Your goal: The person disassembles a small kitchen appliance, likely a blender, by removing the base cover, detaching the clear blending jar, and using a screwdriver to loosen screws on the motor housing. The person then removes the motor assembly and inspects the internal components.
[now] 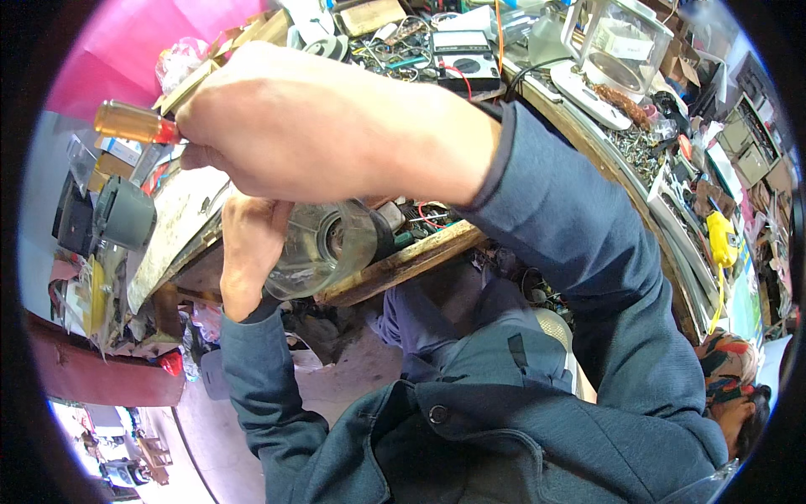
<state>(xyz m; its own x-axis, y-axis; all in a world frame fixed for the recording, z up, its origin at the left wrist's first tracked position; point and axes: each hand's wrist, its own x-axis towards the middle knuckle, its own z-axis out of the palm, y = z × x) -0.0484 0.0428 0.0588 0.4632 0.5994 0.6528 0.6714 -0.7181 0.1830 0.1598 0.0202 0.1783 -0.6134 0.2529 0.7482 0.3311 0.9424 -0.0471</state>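
Right hand (pixel 319 126) fingers clench an amber-handled screwdriver (pixel 130 122); left hand (pixel 248 244) fingers grasp a clear plastic jar base (pixel 323 248) beneath them: light, rigid, slippery, likely brittle; best held by its rim

- Your wooden counter (pixel 395 265) runs across the view, its worn front edge facing you.
- At its far side you have a dark meter (pixel 463 57) among loose wires and small parts.
- To your right, a glass-walled scale (pixel 617 46) stands on it, beside scattered metal bits (pixel 638 147).
- A grey cup-shaped part (pixel 126 214) sits at your left end.
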